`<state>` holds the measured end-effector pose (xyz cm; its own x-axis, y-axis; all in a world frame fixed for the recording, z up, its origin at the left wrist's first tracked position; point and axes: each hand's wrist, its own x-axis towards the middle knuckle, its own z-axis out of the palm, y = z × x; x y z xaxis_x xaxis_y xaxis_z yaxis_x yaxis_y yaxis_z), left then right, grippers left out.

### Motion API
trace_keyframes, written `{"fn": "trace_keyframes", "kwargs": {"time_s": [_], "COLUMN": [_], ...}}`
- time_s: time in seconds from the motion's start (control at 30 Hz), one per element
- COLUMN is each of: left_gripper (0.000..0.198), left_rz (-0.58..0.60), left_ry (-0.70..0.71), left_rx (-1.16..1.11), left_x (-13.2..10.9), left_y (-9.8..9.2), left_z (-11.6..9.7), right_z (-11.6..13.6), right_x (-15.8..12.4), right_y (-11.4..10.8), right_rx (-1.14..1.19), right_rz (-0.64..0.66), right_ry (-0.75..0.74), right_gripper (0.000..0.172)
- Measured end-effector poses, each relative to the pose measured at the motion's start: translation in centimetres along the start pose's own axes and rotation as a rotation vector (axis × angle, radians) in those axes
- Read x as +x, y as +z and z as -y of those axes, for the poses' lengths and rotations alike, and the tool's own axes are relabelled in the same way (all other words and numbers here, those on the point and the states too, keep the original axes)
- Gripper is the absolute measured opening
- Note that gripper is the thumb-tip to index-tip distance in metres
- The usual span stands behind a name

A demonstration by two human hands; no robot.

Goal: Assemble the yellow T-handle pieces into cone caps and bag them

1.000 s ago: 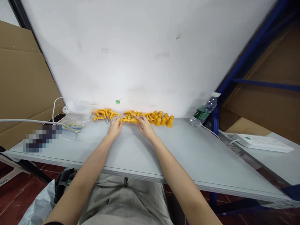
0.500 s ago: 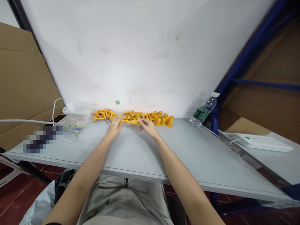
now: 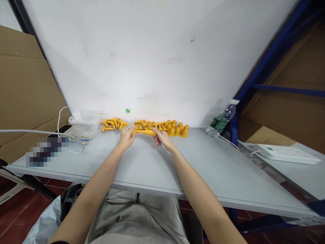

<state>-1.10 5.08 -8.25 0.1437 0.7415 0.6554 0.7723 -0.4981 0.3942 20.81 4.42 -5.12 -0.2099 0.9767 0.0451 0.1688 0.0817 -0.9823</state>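
A yellow plastic corkscrew (image 3: 145, 131) lies sideways between my two hands, just above the far part of the table. My left hand (image 3: 126, 139) is closed around its handle end. At its wider, cone-shaped end, the fingers of my right hand (image 3: 161, 138) grip the tip, with the lower fingers curled beneath. Left of my hands sits a pile of yellow T-shaped handles with thin curly metal screws (image 3: 115, 123). Behind the held piece lie more yellow T-handled pieces (image 3: 149, 124). Several yellow cone-shaped cups (image 3: 177, 130) stand to the right.
A grey table (image 3: 215, 169) meets a white wall panel (image 3: 157, 61). On the left are clear plastic bags (image 3: 82, 132), a phone and a white cable (image 3: 38, 131). A water bottle (image 3: 222, 120) leans at right, near a white power strip (image 3: 286, 153).
My right hand has rolled over and slid slightly right along the cone end, its fingers now curled under. The held corkscrew shows more of its cone. My left hand keeps its hold.
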Motion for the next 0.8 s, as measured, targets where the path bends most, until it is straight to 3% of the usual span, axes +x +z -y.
{"fn": "trace_keyframes", "kwargs": {"time_s": [0.1,0.2,0.37,0.43,0.57,0.7,0.8], "left_gripper": [0.039,0.039,0.04,0.04,0.04,0.04,0.04], "left_rz": [-0.009,-0.016,0.002,0.011,0.02,-0.001,-0.011], "left_ry": [-0.029,-0.082,-0.059,-0.027,-0.006,-0.055,-0.075], "left_rx": [-0.009,-0.009,0.002,0.004,0.009,0.007,0.013], "left_x": [0.2,0.3,0.3,0.2,0.2,0.3,0.3], "left_y": [-0.1,-0.1,-0.1,-0.2,-0.2,0.1,0.2], "left_z": [-0.3,-0.3,-0.1,-0.2,-0.3,-0.1,0.1], "right_z": [0.0,0.1,0.1,0.0,0.1,0.2,0.0], "right_x": [0.1,0.1,0.0,0.1,0.0,0.0,0.1], "right_y": [0.2,-0.3,-0.6,-0.1,0.5,-0.3,-0.9], "right_rx": [-0.002,0.031,0.108,0.073,-0.035,0.009,0.09], "right_rz": [-0.052,-0.008,0.034,0.0,-0.084,0.017,0.06], "right_ry": [0.019,0.02,-0.139,-0.094,0.039,0.074,-0.051], "right_gripper": [0.058,0.048,0.048,0.048,0.066,0.057,0.052]}}
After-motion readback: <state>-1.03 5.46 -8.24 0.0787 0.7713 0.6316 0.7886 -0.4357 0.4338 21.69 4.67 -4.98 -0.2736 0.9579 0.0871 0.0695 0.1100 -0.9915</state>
